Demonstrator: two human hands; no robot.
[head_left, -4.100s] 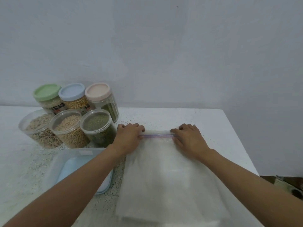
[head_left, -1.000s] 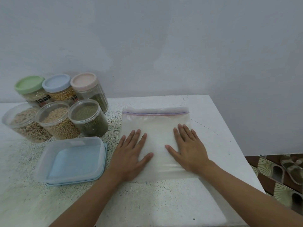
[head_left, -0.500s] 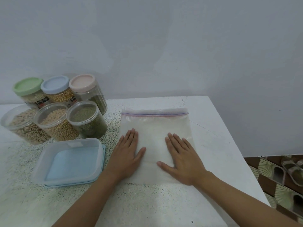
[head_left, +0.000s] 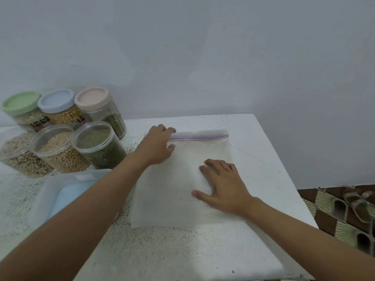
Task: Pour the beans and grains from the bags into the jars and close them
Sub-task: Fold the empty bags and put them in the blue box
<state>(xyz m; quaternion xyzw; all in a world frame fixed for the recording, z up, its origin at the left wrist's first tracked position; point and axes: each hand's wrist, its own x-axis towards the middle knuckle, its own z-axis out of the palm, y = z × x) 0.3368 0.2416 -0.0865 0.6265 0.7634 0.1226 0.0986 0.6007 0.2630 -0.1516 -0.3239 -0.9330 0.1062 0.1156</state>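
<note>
One hand moved, left hand (head_left: 157, 144) now pinching bag (head_left: 172, 199) zipper (head_left: 198, 137)

The tabletop (head_left: 263, 138) is white, peppered with dark specks toward its left edge. The zip bag (head_left: 182, 199) is cloudy clear with a thin purple-and-red zip line (head_left: 203, 137). At the far left corner, the jar lids are pale green (head_left: 20, 102), pale blue (head_left: 55, 100) and pale pink (head_left: 92, 97). The clear jars in front show beige soybeans (head_left: 58, 151), dark green mung beans (head_left: 99, 147) and a mottled brown-and-cream mix (head_left: 14, 155). The frosted container (head_left: 60, 191) shows light blue inside. The floor tiles (head_left: 324, 218) are brown with cream fan shapes.
</note>
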